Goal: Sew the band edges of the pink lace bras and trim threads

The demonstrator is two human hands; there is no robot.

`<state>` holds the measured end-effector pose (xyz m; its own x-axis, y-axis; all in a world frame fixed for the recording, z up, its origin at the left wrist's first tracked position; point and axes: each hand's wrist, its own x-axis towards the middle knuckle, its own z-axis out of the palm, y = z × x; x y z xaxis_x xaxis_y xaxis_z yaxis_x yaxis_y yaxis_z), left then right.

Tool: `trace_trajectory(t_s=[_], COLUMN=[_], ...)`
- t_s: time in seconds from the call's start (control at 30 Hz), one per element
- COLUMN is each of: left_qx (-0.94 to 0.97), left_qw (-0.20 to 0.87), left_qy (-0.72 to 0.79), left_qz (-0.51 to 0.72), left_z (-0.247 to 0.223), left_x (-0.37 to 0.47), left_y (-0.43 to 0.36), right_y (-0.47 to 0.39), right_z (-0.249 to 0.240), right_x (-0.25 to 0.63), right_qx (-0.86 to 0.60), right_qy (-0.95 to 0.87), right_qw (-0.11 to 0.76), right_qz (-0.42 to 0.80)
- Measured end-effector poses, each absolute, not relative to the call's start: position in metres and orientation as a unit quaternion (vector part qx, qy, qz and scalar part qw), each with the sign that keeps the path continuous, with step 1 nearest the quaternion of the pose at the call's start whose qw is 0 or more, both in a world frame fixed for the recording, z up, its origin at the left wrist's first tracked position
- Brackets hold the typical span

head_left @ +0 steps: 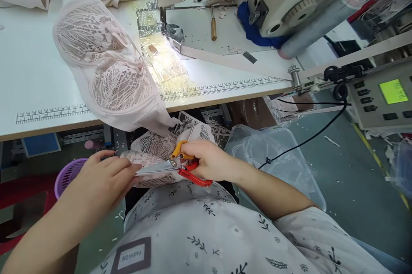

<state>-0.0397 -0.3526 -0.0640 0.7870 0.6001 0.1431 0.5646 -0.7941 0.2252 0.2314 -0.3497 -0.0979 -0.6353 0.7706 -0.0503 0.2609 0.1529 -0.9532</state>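
Note:
My right hand (209,160) grips a pair of scissors (161,166) with one orange and one red handle. Their blades point left, toward the fingers of my left hand (109,175). Pinched in that left hand is the edge of a pale pink lace bra (151,149), which lies over my lap. The blade tips meet the left fingertips, and whether the scissors are cutting cannot be seen. Another pale lace bra (119,80) drapes over the table edge just above, its lower end hanging close to the scissors.
A sewing machine (167,16) stands on the white table (38,63), which has a printed ruler (219,87) along its front. A tape strip (225,60) feeds in from the right. Below are a purple basket (69,173), a plastic bin (289,166) and a black cable (309,136).

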Motion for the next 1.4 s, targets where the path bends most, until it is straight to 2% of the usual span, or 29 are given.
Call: trace_trajectory(t_s=[0.23,0.53,0.73,0.87,0.97,1.03,1.23,1.4], left_qx=[0.863,0.73,0.743,0.765,0.778,0.779,0.752,0.741], left_qw=[0.239,0.309,0.322,0.33,0.334,0.342,0.393,0.356], left_qy=[0.421,0.526,0.426,0.365,0.338,0.325,0.338,0.438], left_qz=[0.145,0.307,0.404,0.415,0.41,0.413,0.408,0.363], left_z=[-0.055,-0.066,-0.076,-0.08,-0.082,-0.082,-0.082,-0.09], left_x=[-0.079,-0.03,0.021,0.045,0.058,0.063,0.068,0.069], left_y=[-0.358,-0.368,-0.367,-0.362,-0.36,-0.359,-0.357,-0.36], right_y=[-0.349,-0.366,-0.374,-0.368,-0.36,-0.354,-0.344,-0.347], right_z=[-0.096,-0.099,-0.103,-0.085,-0.069,-0.062,-0.055,-0.062], right_x=[0.233,0.245,0.265,0.271,0.268,0.263,0.252,0.248], right_qx=[-0.365,-0.444,-0.473,-0.504,-0.463,-0.427,-0.421,-0.468], right_qy=[-0.718,-0.705,-0.704,-0.65,-0.611,-0.597,-0.601,-0.662], right_qw=[0.249,0.214,0.138,0.221,0.324,0.358,0.336,0.367], right_qz=[0.537,0.51,0.511,0.524,0.554,0.577,0.591,0.456])
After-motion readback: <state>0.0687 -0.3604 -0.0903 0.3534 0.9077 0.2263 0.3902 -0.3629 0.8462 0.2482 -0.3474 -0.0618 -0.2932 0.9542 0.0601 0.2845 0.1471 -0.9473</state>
